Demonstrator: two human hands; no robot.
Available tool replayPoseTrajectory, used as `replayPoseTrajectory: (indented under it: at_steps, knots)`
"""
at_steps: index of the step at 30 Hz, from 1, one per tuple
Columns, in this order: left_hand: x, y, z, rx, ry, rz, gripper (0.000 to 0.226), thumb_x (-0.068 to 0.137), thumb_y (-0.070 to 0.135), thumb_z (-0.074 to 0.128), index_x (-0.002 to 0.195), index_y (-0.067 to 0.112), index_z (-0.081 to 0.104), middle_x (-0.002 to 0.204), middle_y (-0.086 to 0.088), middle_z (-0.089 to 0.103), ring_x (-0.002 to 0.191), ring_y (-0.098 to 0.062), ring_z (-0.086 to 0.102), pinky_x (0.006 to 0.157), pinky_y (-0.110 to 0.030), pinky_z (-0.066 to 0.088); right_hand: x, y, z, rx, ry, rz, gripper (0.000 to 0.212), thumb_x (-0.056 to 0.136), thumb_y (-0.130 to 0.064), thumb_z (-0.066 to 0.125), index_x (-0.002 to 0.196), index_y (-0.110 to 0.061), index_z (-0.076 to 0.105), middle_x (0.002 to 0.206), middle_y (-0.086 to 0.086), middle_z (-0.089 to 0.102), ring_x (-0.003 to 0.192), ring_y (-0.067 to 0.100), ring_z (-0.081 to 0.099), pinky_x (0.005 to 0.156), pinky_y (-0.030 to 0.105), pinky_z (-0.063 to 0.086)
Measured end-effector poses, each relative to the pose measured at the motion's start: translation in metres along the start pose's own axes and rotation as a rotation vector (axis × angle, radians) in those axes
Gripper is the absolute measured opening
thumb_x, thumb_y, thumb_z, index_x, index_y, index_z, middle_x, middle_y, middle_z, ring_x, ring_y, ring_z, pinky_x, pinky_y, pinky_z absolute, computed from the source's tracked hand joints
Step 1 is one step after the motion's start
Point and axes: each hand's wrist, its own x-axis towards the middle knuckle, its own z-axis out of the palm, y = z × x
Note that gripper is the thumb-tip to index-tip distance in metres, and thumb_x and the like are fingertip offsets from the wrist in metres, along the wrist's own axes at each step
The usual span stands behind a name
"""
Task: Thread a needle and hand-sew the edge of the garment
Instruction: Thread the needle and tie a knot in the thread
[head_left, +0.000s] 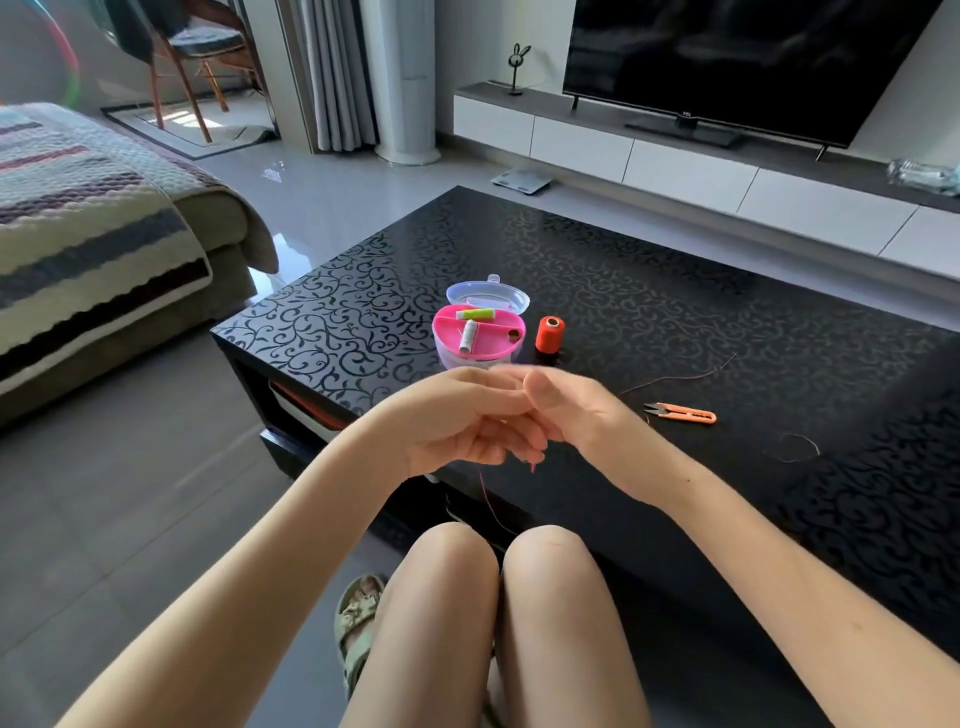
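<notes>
The person holds both hands together in the middle of the view, just above the near edge of the black table (727, 291). The left hand (457, 421) has its fingers curled in, and a thin red thread (487, 499) comes out from under them. The thread is long and very fine. It hangs down toward 6 o'clock, almost to the knees (452, 561). The right hand (571, 410) presses against the left with its thumb up and its fingers bent, but it is blurry, so what it holds cannot be told. At 12 o'clock from the hands sits a round pink sewing box (506, 332) with its clear lid open. At 1 o'clock a fat orange spool (549, 335) stands upright beside the box. At 3 o'clock lie small orange snips (680, 413), with a loose bit of thread (680, 376) near them.
</notes>
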Motion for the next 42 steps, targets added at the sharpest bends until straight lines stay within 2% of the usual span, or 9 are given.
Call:
replayPoseTrajectory:
  at_steps: [3, 9, 15, 21, 27, 29, 34, 37, 42]
  knots:
    - [0.002, -0.007, 0.0, 0.087, 0.016, -0.001, 0.026, 0.097, 0.018, 0.051, 0.078, 0.012, 0.068, 0.066, -0.002, 0.066, 0.057, -0.009, 0.057, 0.054, -0.018, 0.035, -0.005, 0.003, -0.007, -0.162, 0.079, 0.001, 0.042, 0.085, -0.057, 0.048, 0.082, -0.02, 0.068, 0.06, -0.002, 0.058, 0.053, 0.012, 0.047, 0.051, 0.025, 0.041]
    - [0.003, -0.033, -0.014, 0.068, 0.046, -0.065, 0.023, 0.091, 0.023, 0.059, 0.076, 0.013, 0.072, 0.058, 0.001, 0.051, 0.053, -0.008, 0.041, 0.053, -0.016, 0.03, -0.026, 0.012, -0.029, -0.167, 0.146, 0.137, 0.018, 0.088, -0.02, 0.065, 0.074, -0.01, 0.071, 0.047, -0.011, 0.052, 0.045, 0.0, 0.044, 0.051, 0.011, 0.035]
    - [-0.009, -0.063, -0.047, 0.098, 0.138, -0.146, 0.019, 0.074, 0.031, 0.068, 0.071, 0.013, 0.074, 0.056, 0.001, 0.041, 0.052, -0.01, 0.035, 0.051, -0.016, 0.03, -0.044, 0.033, -0.05, 0.165, 0.321, 0.179, 0.019, 0.076, -0.025, 0.065, 0.063, -0.013, 0.07, 0.045, -0.006, 0.027, 0.047, 0.011, 0.019, 0.047, 0.022, 0.019]
    - [-0.013, -0.075, -0.08, 0.093, 0.119, -0.171, 0.059, 0.042, 0.054, 0.092, 0.074, 0.009, 0.071, 0.057, 0.002, 0.036, 0.052, -0.009, 0.032, 0.053, -0.019, 0.026, -0.046, 0.037, -0.06, 0.26, 0.377, 0.168, 0.018, 0.076, -0.021, 0.065, 0.064, -0.01, 0.072, 0.047, -0.004, 0.023, 0.046, 0.01, 0.017, 0.044, 0.021, 0.019]
    - [-0.011, -0.066, -0.088, -0.13, 0.348, -0.097, 0.052, 0.052, 0.045, 0.09, 0.075, 0.007, 0.062, 0.056, 0.003, 0.028, 0.042, -0.005, 0.027, 0.039, -0.013, 0.024, -0.049, 0.045, -0.065, 0.173, 0.546, 0.17, 0.019, 0.085, -0.016, 0.066, 0.071, -0.007, 0.074, 0.044, -0.004, 0.025, 0.043, 0.012, 0.016, 0.043, 0.023, 0.017]
    - [-0.006, -0.059, -0.079, -0.327, 0.402, -0.074, 0.026, 0.073, 0.031, 0.073, 0.075, 0.01, 0.057, 0.05, 0.006, 0.025, 0.036, -0.004, 0.022, 0.037, -0.014, 0.017, -0.05, 0.043, -0.058, 0.179, 0.493, 0.176, 0.019, 0.082, -0.02, 0.067, 0.07, -0.007, 0.074, 0.044, -0.004, 0.025, 0.044, 0.013, 0.016, 0.044, 0.025, 0.016]
    - [0.012, -0.033, -0.049, -0.949, 0.333, -0.079, 0.014, 0.073, 0.021, 0.069, 0.075, 0.011, 0.06, 0.04, 0.008, 0.023, 0.029, -0.007, 0.023, 0.03, -0.017, 0.018, -0.046, 0.03, -0.041, 0.417, 0.249, 0.257, 0.015, 0.074, -0.015, 0.073, 0.061, -0.007, 0.07, 0.044, -0.004, 0.021, 0.041, 0.008, 0.017, 0.04, 0.018, 0.021]
    - [0.017, -0.022, -0.017, -0.81, 0.3, 0.045, 0.01, 0.077, 0.024, 0.063, 0.078, 0.015, 0.057, 0.04, 0.009, 0.021, 0.032, -0.005, 0.019, 0.037, -0.017, 0.011, -0.042, 0.026, -0.038, 0.515, 0.194, 0.267, 0.018, 0.074, -0.016, 0.066, 0.059, -0.007, 0.069, 0.044, -0.006, 0.02, 0.04, 0.007, 0.017, 0.04, 0.018, 0.018]
    - [0.012, -0.028, 0.023, -0.087, 0.281, 0.242, 0.009, 0.071, 0.021, 0.076, 0.079, 0.016, 0.075, 0.055, 0.004, 0.028, 0.045, -0.007, 0.021, 0.044, -0.017, 0.018, -0.036, 0.019, -0.037, 0.554, 0.152, 0.259, 0.02, 0.074, -0.017, 0.064, 0.057, -0.008, 0.067, 0.043, -0.007, 0.02, 0.038, 0.006, 0.017, 0.038, 0.018, 0.018]
